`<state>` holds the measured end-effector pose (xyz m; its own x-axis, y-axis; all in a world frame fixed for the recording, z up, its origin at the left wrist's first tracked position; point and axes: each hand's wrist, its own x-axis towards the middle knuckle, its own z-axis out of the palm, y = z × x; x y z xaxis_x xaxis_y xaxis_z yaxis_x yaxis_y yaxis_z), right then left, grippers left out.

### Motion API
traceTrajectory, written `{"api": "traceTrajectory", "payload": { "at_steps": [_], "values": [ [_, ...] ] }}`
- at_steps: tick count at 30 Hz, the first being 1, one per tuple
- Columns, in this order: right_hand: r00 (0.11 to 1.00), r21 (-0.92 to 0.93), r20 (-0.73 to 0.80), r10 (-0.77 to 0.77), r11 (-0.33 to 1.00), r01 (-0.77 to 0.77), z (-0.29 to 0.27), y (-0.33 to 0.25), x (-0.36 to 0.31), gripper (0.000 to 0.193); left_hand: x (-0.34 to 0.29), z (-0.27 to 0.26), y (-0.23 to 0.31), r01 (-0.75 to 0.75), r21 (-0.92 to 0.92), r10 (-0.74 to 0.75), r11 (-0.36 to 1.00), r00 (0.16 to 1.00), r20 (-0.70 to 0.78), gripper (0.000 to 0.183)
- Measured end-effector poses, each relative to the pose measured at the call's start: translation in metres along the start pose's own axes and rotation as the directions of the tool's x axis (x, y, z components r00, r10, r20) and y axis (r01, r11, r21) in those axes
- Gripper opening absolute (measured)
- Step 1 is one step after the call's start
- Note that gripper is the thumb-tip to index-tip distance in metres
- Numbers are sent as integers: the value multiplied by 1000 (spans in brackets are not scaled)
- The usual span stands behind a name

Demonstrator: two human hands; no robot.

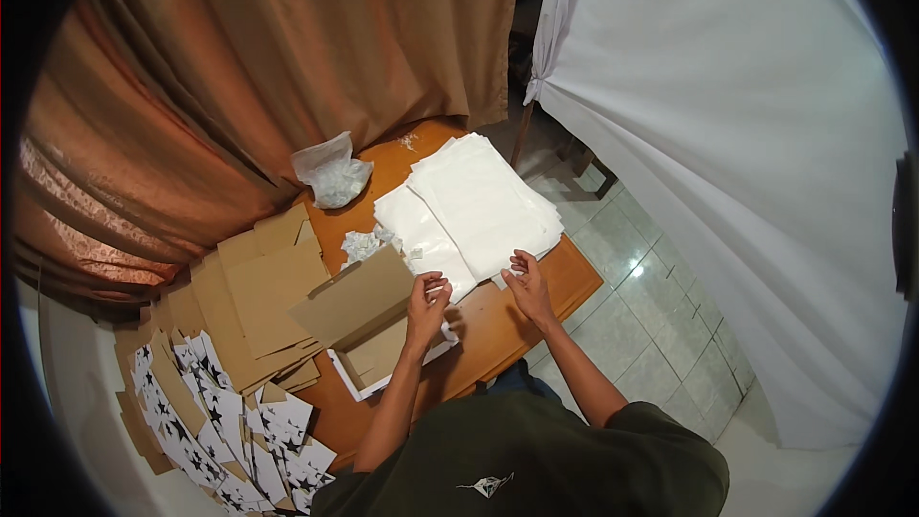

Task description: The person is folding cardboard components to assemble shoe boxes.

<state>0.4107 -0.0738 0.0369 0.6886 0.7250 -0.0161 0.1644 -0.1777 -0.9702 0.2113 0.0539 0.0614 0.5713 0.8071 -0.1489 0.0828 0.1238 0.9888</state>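
My left hand [427, 310] hovers over the open cardboard box [369, 361], beside its raised lid. Its fingers are curved and apart, with nothing visible in them. My right hand [529, 295] is at the near edge of a stack of white sheets [483, 206], thumb and fingers apart; whether the fingertips touch the top sheet I cannot tell. The box is brown inside with white outer walls, and my left hand and forearm hide part of it. Small crumpled whitish packets [361, 247] lie between the lid and the sheets.
A clear plastic bag [335, 172] of white pieces stands at the back of the wooden table [565, 278]. Flat brown cardboard blanks [273, 292] are piled on the left, with star-printed ones [215, 421] nearer me. A brown curtain [287, 48] and a white cloth [728, 134] hang behind and to the right.
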Motion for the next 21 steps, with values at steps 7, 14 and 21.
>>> {"api": "traceTrajectory", "payload": {
  "at_steps": [7, 14, 21],
  "values": [
    [995, 20, 64, 79, 997, -80, -38, 34, 69, 54, 61, 59, -22, 225, 3, -225, 974, 972, -66, 37],
    [982, -171, 176, 63, 985, -32, -59, 49, 134, 48, 102, 79, -59, 277, 60, -250, 959, 928, -276, 31],
    [978, -319, 208, 8, 946, 60, -58, 76, 179, 46, 144, 89, -84, 251, 423, -87, 871, 925, -370, 40]
  ]
}}
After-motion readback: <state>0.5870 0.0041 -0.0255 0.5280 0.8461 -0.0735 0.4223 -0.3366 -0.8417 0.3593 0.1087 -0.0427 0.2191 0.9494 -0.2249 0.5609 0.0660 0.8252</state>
